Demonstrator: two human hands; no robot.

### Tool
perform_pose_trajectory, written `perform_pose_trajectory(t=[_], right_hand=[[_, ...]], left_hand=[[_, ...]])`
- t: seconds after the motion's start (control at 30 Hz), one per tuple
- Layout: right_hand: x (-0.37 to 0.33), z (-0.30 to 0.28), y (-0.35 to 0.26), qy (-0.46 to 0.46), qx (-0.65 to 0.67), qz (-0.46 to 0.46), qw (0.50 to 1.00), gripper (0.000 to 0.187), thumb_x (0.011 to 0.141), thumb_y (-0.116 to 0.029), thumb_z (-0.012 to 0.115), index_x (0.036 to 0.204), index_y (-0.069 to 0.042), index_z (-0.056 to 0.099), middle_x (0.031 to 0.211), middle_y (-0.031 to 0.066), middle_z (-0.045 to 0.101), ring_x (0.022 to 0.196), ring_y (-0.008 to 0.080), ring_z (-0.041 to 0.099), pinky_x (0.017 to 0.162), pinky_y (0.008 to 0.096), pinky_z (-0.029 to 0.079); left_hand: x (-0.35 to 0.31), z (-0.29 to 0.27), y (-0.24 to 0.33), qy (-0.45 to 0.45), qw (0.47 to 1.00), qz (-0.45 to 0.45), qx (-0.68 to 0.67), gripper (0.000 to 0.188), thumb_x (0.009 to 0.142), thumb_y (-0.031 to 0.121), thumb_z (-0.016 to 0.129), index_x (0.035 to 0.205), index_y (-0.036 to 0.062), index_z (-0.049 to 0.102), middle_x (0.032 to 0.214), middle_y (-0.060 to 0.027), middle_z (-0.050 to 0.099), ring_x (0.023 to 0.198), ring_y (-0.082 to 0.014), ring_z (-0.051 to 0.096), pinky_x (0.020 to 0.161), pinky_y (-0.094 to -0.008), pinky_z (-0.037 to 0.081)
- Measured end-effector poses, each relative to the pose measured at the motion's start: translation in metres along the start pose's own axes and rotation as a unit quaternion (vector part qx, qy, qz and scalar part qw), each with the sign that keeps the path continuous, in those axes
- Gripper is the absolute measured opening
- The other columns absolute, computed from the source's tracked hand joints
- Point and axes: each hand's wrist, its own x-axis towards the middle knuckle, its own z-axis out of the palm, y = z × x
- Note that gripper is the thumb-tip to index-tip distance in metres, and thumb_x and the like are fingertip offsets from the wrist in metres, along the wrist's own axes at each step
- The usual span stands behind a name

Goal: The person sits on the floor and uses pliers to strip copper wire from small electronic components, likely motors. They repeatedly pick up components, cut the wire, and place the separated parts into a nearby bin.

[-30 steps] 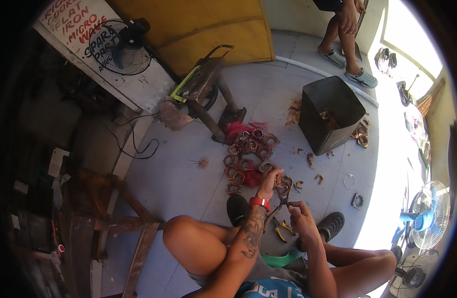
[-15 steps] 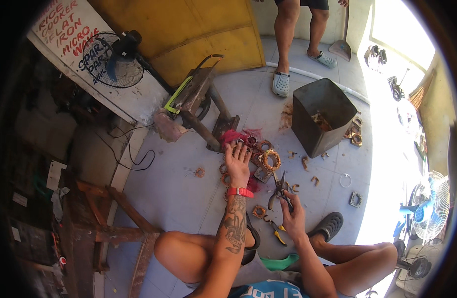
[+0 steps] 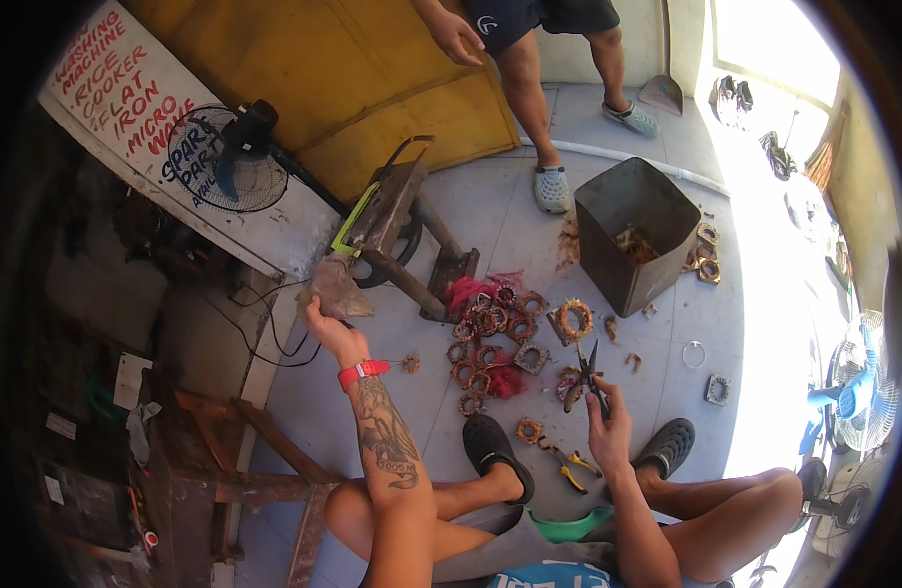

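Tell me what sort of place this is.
Probably a small repair workshop for electrical appliances. Ring-shaped, coil-like parts, some copper-coloured, lie heaped on the tiled floor; the person's right hand holds dark-jawed pliers; and a fan with blue blades stands by a hand-lettered board.

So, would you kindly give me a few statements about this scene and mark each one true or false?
1. The right hand holds long-nosed pliers. True.
2. The left hand rests on the black fan. False: it is at a crumpled brownish bundle, though whether it grips it is unclear.
3. Yellow-handled pliers lie on the floor. True.
4. The red wristband is on the right wrist. False: it is on the left wrist.
5. The dark bin has scraps inside. True.
6. The other person is barefoot. False: that person wears light-coloured clogs.
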Motion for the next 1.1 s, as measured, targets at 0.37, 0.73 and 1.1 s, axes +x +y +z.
perform_pose_trajectory(t=[0.37, 0.73, 1.1], right_hand=[[-0.002, -0.015, -0.017, -0.051, -0.037, 0.070, 0.996, 0.031, 0.100, -0.024, 0.062, 0.126, -0.006, 0.062, 0.082, 0.0167, 0.069, 0.047, 0.0165, 0.054, 0.050, 0.0319, 0.041], [-0.010, -0.034, -0.018, -0.101, -0.131, -0.004, 0.986, 0.030, 0.098, -0.020, 0.061, 0.127, -0.011, 0.060, 0.095, 0.0159, 0.072, 0.069, 0.0307, 0.067, 0.063, 0.0406, 0.052], [-0.015, -0.034, -0.028, -0.209, -0.094, 0.090, 0.969, 0.029, 0.102, -0.027, 0.053, 0.127, -0.012, 0.054, 0.087, 0.0213, 0.069, 0.082, 0.0423, 0.066, 0.072, 0.0486, 0.048]], left_hand=[[-0.173, 0.012, -0.117, -0.298, 0.722, -0.389, -0.489, 0.046, 0.093, 0.030, 0.057, 0.132, 0.0051, 0.056, 0.125, -0.0114, 0.062, 0.110, -0.0263, 0.063, 0.090, -0.0462, 0.058], [-0.270, 0.018, -0.161, -0.170, 0.814, -0.519, -0.197, 0.044, 0.092, 0.034, 0.057, 0.126, 0.0060, 0.058, 0.117, -0.0114, 0.065, 0.100, -0.0259, 0.066, 0.084, -0.0445, 0.059], [-0.251, 0.002, -0.187, -0.155, 0.860, -0.480, -0.072, 0.043, 0.091, 0.038, 0.058, 0.121, 0.0069, 0.061, 0.110, -0.0114, 0.067, 0.090, -0.0255, 0.069, 0.077, -0.0427, 0.060]])
